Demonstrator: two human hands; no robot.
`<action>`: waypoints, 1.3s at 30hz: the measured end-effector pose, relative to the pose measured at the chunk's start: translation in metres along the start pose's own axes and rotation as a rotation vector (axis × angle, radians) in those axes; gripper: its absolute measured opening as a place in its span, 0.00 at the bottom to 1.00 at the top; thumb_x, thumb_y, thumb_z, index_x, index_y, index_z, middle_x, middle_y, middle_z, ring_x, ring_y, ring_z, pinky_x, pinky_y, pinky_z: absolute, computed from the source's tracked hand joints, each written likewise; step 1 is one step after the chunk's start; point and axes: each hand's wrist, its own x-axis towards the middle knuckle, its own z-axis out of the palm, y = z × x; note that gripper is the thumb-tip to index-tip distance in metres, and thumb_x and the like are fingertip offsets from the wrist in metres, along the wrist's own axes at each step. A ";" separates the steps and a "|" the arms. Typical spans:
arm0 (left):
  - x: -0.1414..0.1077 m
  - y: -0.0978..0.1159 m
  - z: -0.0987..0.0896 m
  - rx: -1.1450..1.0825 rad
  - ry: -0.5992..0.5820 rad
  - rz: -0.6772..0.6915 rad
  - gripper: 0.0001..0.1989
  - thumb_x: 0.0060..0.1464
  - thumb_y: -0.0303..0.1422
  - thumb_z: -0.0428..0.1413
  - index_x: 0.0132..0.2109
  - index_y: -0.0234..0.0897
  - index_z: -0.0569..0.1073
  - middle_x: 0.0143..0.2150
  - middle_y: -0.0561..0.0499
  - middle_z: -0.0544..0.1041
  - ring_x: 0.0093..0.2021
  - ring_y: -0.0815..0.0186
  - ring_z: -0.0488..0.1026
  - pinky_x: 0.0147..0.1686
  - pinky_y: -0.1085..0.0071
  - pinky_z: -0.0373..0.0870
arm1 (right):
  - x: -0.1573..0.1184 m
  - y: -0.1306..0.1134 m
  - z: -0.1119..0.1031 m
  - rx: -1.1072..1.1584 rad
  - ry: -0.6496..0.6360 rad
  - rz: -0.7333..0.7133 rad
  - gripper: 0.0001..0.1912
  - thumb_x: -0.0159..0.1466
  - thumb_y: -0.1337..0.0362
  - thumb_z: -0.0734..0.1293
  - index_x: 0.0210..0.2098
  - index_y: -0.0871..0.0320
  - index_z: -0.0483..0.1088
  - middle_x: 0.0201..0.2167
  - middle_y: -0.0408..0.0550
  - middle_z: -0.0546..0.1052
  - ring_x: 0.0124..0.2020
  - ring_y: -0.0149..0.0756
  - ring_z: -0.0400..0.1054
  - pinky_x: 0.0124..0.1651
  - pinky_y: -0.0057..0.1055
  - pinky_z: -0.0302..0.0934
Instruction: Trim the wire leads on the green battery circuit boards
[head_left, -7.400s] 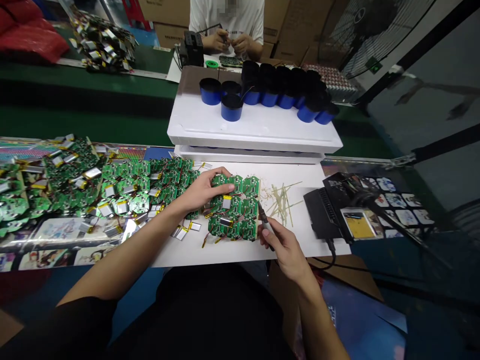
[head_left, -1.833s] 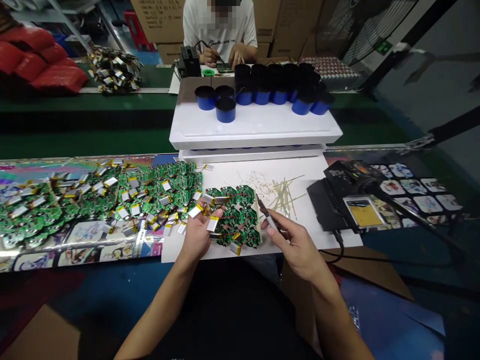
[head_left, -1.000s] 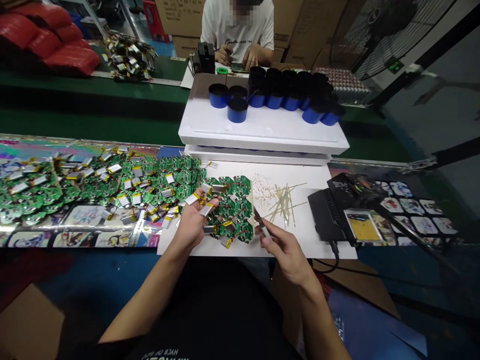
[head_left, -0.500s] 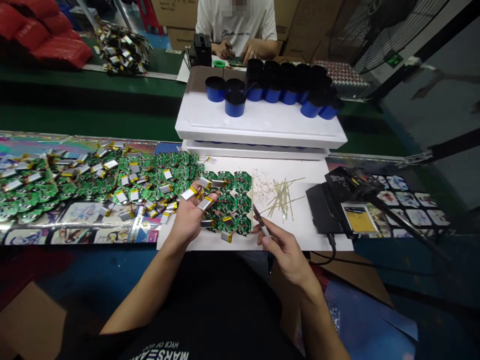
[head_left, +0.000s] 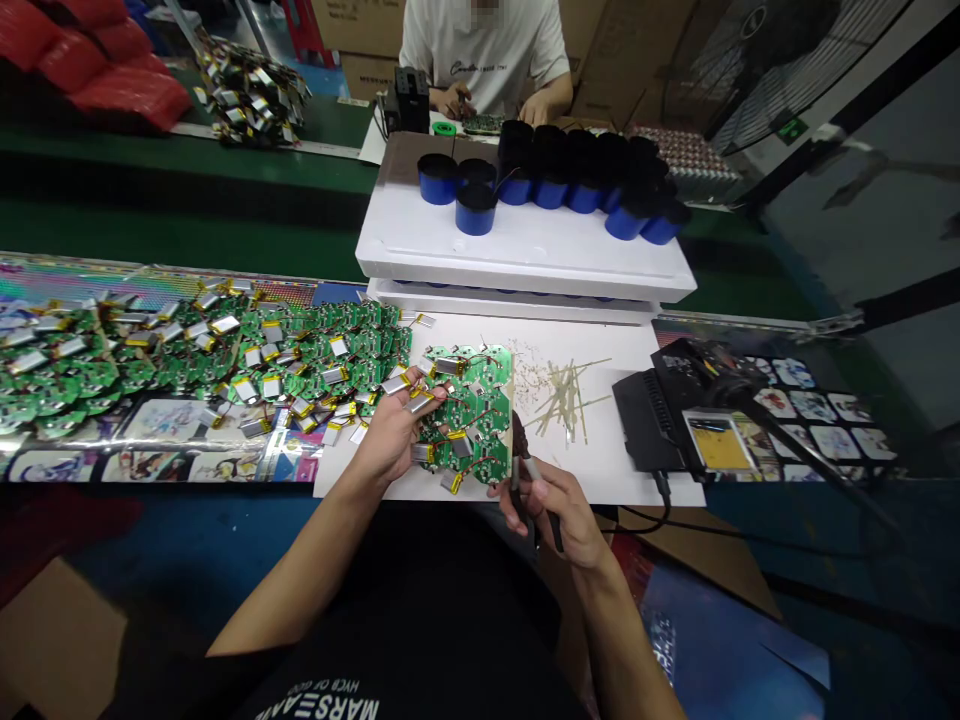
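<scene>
My left hand (head_left: 390, 432) is closed on the left side of a green circuit board panel (head_left: 478, 410), with small silver battery cells (head_left: 450, 366) wired to it. The panel is raised and tilted over the white work surface. In my right hand (head_left: 562, 505) is a pair of pliers (head_left: 519, 436) with dark jaws and grey-and-black handles. Its handles are spread apart, and its jaws are at the panel's pale right edge strip (head_left: 512, 385). Whether the jaws touch the strip I cannot tell.
Cut pale strips (head_left: 568, 400) and tiny scraps lie right of the panel. More boards with cells (head_left: 172, 350) are piled at left. A black device (head_left: 649, 415) stands at right. Blue-sided, black-topped cylinders (head_left: 475, 212) sit on white foam (head_left: 525, 255). A co-worker (head_left: 487, 60) sits opposite.
The panel has tilted up and shifted slightly right in my left hand. My right hand has lowered, and the pliers' handles now show spread apart, with the jaws against or beside the panel's edge.
</scene>
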 end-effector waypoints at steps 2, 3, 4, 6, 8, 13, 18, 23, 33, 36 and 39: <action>0.002 0.003 0.000 0.013 0.010 0.044 0.38 0.35 0.35 0.78 0.54 0.40 0.75 0.35 0.55 0.81 0.36 0.65 0.79 0.32 0.76 0.74 | -0.003 -0.004 -0.002 -0.182 0.071 -0.018 0.24 0.71 0.46 0.67 0.52 0.59 0.79 0.33 0.49 0.77 0.29 0.34 0.65 0.32 0.33 0.63; 0.003 0.004 0.000 0.024 0.012 0.068 0.38 0.35 0.34 0.78 0.55 0.40 0.75 0.36 0.54 0.81 0.36 0.65 0.79 0.32 0.77 0.74 | -0.005 -0.006 -0.003 -0.274 0.103 -0.019 0.25 0.71 0.46 0.68 0.57 0.58 0.78 0.37 0.50 0.78 0.31 0.35 0.66 0.35 0.33 0.65; 0.004 0.006 -0.001 0.033 0.009 0.087 0.39 0.35 0.34 0.78 0.55 0.40 0.75 0.38 0.53 0.82 0.37 0.64 0.79 0.32 0.76 0.74 | -0.008 -0.008 -0.004 -0.353 0.124 -0.015 0.27 0.71 0.46 0.68 0.61 0.57 0.76 0.40 0.50 0.79 0.33 0.36 0.67 0.37 0.33 0.66; 0.005 0.007 -0.002 0.051 -0.011 0.110 0.38 0.37 0.35 0.77 0.57 0.41 0.75 0.42 0.50 0.83 0.40 0.61 0.80 0.32 0.74 0.75 | -0.014 -0.010 -0.006 -0.463 0.149 -0.012 0.28 0.72 0.46 0.67 0.63 0.57 0.74 0.44 0.51 0.80 0.35 0.36 0.68 0.38 0.32 0.66; 0.006 0.007 -0.004 0.068 -0.033 0.120 0.37 0.40 0.36 0.77 0.57 0.40 0.75 0.46 0.48 0.84 0.45 0.58 0.80 0.34 0.72 0.77 | -0.019 -0.011 -0.008 -0.527 0.155 0.002 0.26 0.73 0.47 0.66 0.60 0.58 0.76 0.43 0.51 0.80 0.36 0.36 0.69 0.36 0.30 0.65; 0.007 0.005 -0.005 0.067 -0.023 0.122 0.34 0.41 0.36 0.76 0.56 0.39 0.75 0.47 0.47 0.84 0.50 0.57 0.80 0.41 0.70 0.78 | -0.020 -0.004 -0.004 -0.400 0.154 0.044 0.22 0.71 0.48 0.68 0.53 0.59 0.79 0.39 0.50 0.78 0.29 0.32 0.64 0.30 0.29 0.61; 0.006 0.001 0.000 -0.053 -0.015 -0.004 0.35 0.36 0.32 0.78 0.53 0.38 0.76 0.39 0.52 0.82 0.44 0.63 0.79 0.45 0.72 0.75 | -0.015 0.012 0.005 0.237 -0.041 0.085 0.28 0.65 0.43 0.70 0.55 0.57 0.77 0.34 0.51 0.78 0.22 0.29 0.58 0.22 0.28 0.52; 0.013 0.019 -0.007 0.089 -0.077 0.122 0.30 0.41 0.32 0.75 0.52 0.40 0.78 0.42 0.52 0.82 0.48 0.61 0.79 0.49 0.71 0.74 | -0.016 -0.005 -0.022 0.016 0.130 0.062 0.30 0.65 0.45 0.72 0.58 0.58 0.77 0.36 0.52 0.79 0.24 0.31 0.60 0.24 0.29 0.55; 0.016 0.096 0.012 1.301 -0.814 0.706 0.19 0.62 0.28 0.59 0.56 0.50 0.83 0.44 0.47 0.79 0.35 0.61 0.74 0.36 0.70 0.66 | -0.028 -0.045 -0.057 -1.197 0.633 0.203 0.29 0.69 0.48 0.64 0.61 0.58 0.77 0.34 0.50 0.81 0.27 0.41 0.69 0.35 0.37 0.63; 0.015 0.080 0.019 1.403 -0.930 0.790 0.20 0.65 0.28 0.53 0.58 0.51 0.81 0.45 0.46 0.79 0.32 0.64 0.72 0.32 0.71 0.64 | -0.030 -0.038 -0.052 -1.141 0.630 0.186 0.31 0.70 0.47 0.63 0.64 0.59 0.75 0.40 0.53 0.83 0.30 0.44 0.73 0.40 0.41 0.67; 0.018 0.063 0.020 1.352 -0.924 0.823 0.14 0.67 0.31 0.52 0.51 0.46 0.81 0.40 0.46 0.78 0.31 0.63 0.70 0.34 0.70 0.66 | -0.033 -0.024 -0.053 -1.002 0.620 0.120 0.33 0.70 0.45 0.65 0.65 0.61 0.74 0.49 0.58 0.84 0.42 0.49 0.78 0.51 0.45 0.70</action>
